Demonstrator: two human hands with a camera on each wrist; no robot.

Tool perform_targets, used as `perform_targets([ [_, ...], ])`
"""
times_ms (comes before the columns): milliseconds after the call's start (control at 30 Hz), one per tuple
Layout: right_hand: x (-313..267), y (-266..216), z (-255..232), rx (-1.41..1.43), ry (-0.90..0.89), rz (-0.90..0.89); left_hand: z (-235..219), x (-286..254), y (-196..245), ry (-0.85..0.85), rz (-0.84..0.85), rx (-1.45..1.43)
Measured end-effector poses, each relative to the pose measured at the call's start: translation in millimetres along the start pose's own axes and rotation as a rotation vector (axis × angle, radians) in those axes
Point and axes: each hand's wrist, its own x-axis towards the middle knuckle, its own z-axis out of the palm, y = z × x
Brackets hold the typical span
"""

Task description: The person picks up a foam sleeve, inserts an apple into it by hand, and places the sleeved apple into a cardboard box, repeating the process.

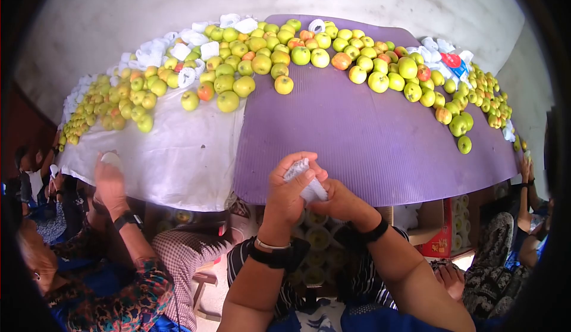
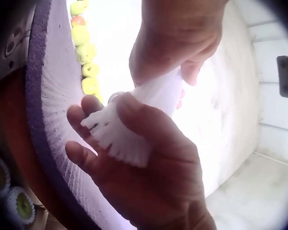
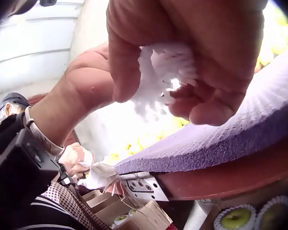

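Observation:
A white foam net [image 1: 314,190] is stretched between both hands over the near table edge. My left hand [image 1: 286,192] curls its fingers and thumb around the upper part; in the left wrist view this left hand [image 2: 180,40] comes from the top. My right hand [image 1: 348,202] pinches the lower end. In the left wrist view the right hand [image 2: 158,167] lays its thumb across the slotted foam net [image 2: 127,132]. Bent fingers of the right hand [image 3: 182,52] surround the ruffled foam net [image 3: 158,79] in the right wrist view. Whether anything is inside the net cannot be told.
Green-yellow apples [image 1: 262,65] spread across the far part of the purple mat [image 1: 297,130], with white foam nets [image 1: 151,52] behind. Net-wrapped apples [image 3: 235,218] stand below the table edge. Other people sit left and right; a neighbour's hand [image 1: 110,180] is at the left.

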Motion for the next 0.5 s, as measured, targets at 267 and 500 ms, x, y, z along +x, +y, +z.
perform_targets([
  [267, 8, 14, 14, -0.007, 0.045, -0.258, 5, -4, 8, 0.025, 0.109, -0.137],
  [500, 19, 22, 22, -0.482, 0.464, -0.582, 40, -27, 2, -0.080, 0.375, 0.372],
])
